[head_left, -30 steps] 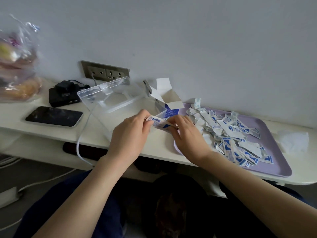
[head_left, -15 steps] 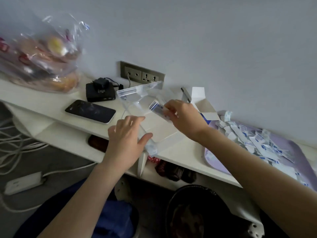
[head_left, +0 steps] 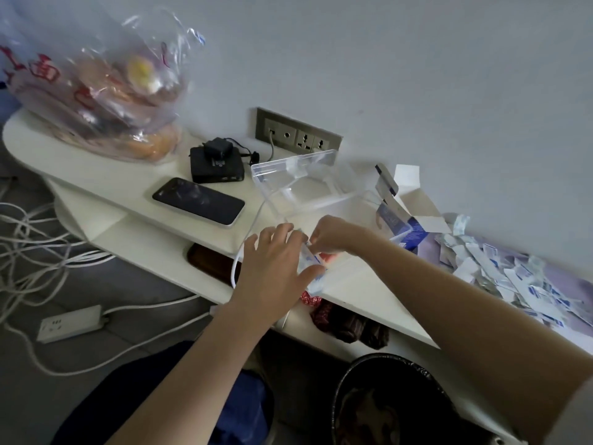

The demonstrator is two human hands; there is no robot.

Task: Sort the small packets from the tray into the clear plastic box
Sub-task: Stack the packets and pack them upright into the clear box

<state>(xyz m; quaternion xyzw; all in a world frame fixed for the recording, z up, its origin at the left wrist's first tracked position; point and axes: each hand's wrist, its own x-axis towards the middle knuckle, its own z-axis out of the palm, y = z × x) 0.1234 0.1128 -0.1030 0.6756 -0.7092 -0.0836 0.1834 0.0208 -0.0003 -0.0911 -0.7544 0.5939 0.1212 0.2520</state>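
Step in hand: seating a packet bundle (head_left: 308, 261) in the clear plastic box (head_left: 317, 205).
Left hand (head_left: 272, 274): fingers straight and spread, thumb out. It grasps nothing and presses against the near corner of the box.
Right hand (head_left: 335, 234): fingers curled, pinching the bundle from above, just right of my left fingertips.
Bundle location: between my two hands, low at the near end of the box. It is blurred through the clear wall, so I cannot count it.
Box location: under and beyond both hands on the worktop (head_left: 362, 284), lid open and leaning away from me.
Remaining stock: loose packets (head_left: 513, 277) heaped on the tray (head_left: 577, 285), well to the right of my right hand, past the carton (head_left: 414, 232).
Technique: I judge the box light enough to skid, so I hold the left-hand pressure until release. I lower the bundle flat against the wall, then open the fingers only once it rests.
Risk: an early release probably fans the packets.
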